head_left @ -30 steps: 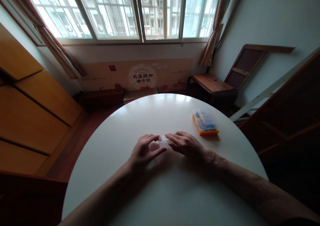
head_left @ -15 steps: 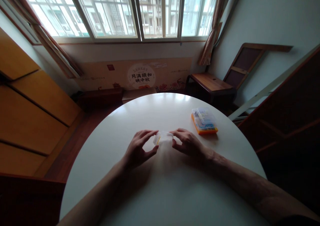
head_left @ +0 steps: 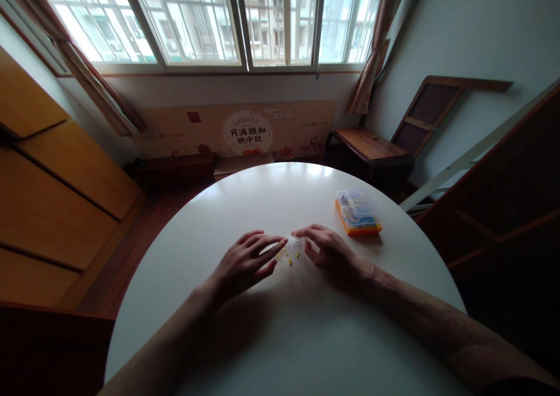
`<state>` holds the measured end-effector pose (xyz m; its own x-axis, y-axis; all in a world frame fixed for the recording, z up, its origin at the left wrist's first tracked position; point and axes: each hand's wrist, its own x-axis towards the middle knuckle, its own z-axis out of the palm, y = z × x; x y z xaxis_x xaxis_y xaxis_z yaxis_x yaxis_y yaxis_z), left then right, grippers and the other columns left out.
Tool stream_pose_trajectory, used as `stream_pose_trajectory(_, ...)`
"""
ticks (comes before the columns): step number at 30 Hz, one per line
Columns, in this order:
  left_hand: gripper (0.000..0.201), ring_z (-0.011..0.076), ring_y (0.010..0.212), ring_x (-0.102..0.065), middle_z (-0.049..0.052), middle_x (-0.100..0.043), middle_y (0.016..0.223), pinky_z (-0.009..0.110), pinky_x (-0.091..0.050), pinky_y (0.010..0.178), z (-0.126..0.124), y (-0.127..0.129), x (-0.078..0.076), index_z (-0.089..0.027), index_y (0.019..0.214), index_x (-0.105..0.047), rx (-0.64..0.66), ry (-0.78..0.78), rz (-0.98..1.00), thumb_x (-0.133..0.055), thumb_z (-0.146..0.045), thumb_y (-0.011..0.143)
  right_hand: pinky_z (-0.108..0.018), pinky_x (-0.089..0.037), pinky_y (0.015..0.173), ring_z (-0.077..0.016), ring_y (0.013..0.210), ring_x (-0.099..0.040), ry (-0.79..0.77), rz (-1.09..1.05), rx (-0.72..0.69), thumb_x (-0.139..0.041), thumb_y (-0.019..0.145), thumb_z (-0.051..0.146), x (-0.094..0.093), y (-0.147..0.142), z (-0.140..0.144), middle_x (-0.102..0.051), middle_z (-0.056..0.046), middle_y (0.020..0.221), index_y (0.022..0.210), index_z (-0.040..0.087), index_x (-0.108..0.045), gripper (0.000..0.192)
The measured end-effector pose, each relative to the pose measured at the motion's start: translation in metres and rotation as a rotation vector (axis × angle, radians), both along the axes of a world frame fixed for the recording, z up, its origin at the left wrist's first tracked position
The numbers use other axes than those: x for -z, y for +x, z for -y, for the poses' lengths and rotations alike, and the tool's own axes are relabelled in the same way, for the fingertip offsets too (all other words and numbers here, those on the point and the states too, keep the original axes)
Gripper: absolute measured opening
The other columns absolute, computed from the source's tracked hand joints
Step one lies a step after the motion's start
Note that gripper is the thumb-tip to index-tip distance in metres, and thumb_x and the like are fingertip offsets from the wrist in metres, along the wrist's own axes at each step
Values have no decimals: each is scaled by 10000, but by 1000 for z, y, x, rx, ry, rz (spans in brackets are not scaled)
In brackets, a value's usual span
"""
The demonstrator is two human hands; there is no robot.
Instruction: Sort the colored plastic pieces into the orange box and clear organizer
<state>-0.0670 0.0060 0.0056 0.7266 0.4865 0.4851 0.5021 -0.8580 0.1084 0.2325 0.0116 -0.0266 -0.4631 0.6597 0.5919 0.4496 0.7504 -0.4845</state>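
Note:
Between my hands is a small clear plastic box (head_left: 296,240), partly hidden by my fingers. My left hand (head_left: 245,263) has its fingertips on the box's left side, with the fingers stretched toward it. From the other side my right hand (head_left: 326,247) grips the box with bent fingers and thumb. Several tiny yellow pieces (head_left: 290,262) lie loose on the white table just in front of the box. Their exact shape is too small to make out.
An orange case with a clear lid (head_left: 359,212) sits to the right, beyond my right hand. The round white table (head_left: 280,337) spans the middle of the view. A wooden chair (head_left: 371,145) stands past its far right edge.
The clear box has tipped over, and yellow pieces that were inside now lie on the table. My left hand has moved slightly right and turned palm-down. The right hand stays nearly in place.

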Motion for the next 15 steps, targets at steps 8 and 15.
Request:
stream_pose_trajectory(8, 695, 265, 1123, -759, 89, -772, 1302, 434, -619, 1017, 6, 4, -6, -334, 1670, -476, -85, 102, 142, -682, -199, 1019, -466, -660, 1012, -266, 1184, -743, 125, -82, -10, -546, 1115, 123, -10, 0, 4, -777, -124, 1324, 1526, 250, -585, 433)
stream_pose_trajectory(15, 501, 263, 1140, -750, 124, -722, 1383, 413, -636, 995, 10, 6, -4, -270, 1430, -602, -63, -179, 221, -774, -303, 960, -445, -670, 989, -249, 1141, -765, 93, -158, -4, -564, 1147, 206, -4, -1, 4, -789, -103, 1320, 1578, 302, -552, 441)
